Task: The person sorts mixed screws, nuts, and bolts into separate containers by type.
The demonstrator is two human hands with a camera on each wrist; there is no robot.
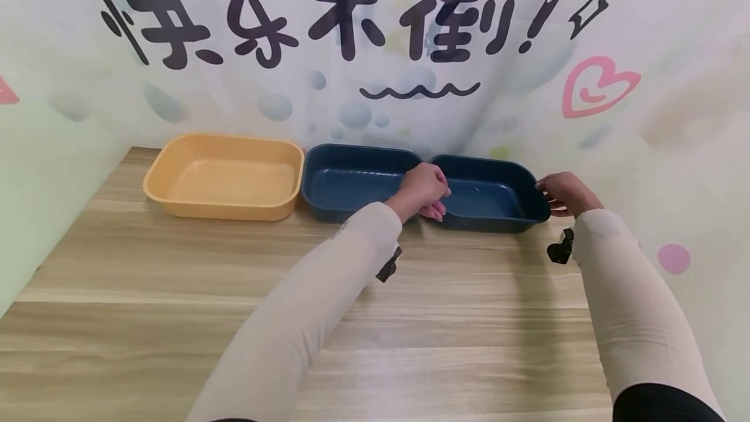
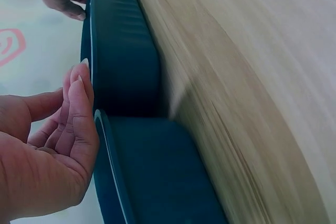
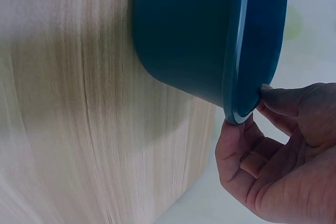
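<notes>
Hands at the far edge of a wooden table (image 1: 176, 318), both on the same dark blue tray (image 1: 492, 197), the rightmost of three trays lined up along the back. Left hand (image 1: 423, 191) sits at that tray's left end, where its rim meets the neighbouring dark blue tray (image 1: 351, 181); in the left wrist view the fingers (image 2: 76, 103) lie nearly straight and pressed together against the rim, palm facing the tray, thumb apart from them and off the tray; not a closed grip. Right hand (image 1: 565, 193) is at the tray's right end; the right wrist view shows the thumb (image 3: 283, 98) on the upper side of the rim and a curled finger (image 3: 231, 145) under the edge, so the rim is pinched between them. Tray bottom appears to rest on the table, close to the printed backdrop (image 1: 375, 51); whether it is slightly lifted cannot be told. Two blue trays touch, or nearly touch, end to end. Orange tray (image 1: 225, 178) stands just left of the second blue one, untouched. All three trays show bare interiors. Both forearms wear pale sleeves (image 1: 305, 318), each with a small black clip near the wrist. Table surface in both wrist views is blurred.
</notes>
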